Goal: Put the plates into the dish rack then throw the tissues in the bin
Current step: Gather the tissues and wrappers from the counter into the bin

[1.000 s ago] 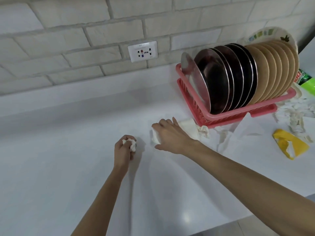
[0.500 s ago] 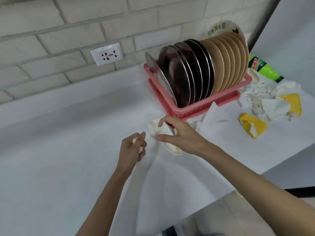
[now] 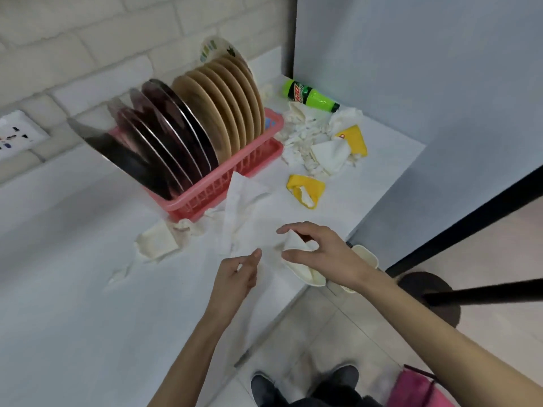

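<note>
My right hand [image 3: 318,254] holds a crumpled white tissue [image 3: 296,257] over the counter's front right edge. My left hand [image 3: 235,277] is curled round a small white tissue wad, only a sliver of which shows. The pink dish rack [image 3: 223,186] stands at the back, full of steel plates [image 3: 158,145] and tan plates [image 3: 229,107] on edge. More tissues lie on the counter: a flat one [image 3: 244,212] before the rack, a crumpled one [image 3: 158,242] to its left, and a heap [image 3: 311,139] to the right of the rack.
Two yellow wrappers [image 3: 305,189] lie among the tissues, and a green bottle [image 3: 311,96] lies by the grey wall panel. A black stand [image 3: 432,298] and a pink object [image 3: 417,389] are on the floor at the right. My shoes [image 3: 305,383] show below the white counter [image 3: 88,304].
My view has swung to the right. My right hand carried its tissue away from the rack toward the counter's front right edge. My left hand moved right with its wad.
</note>
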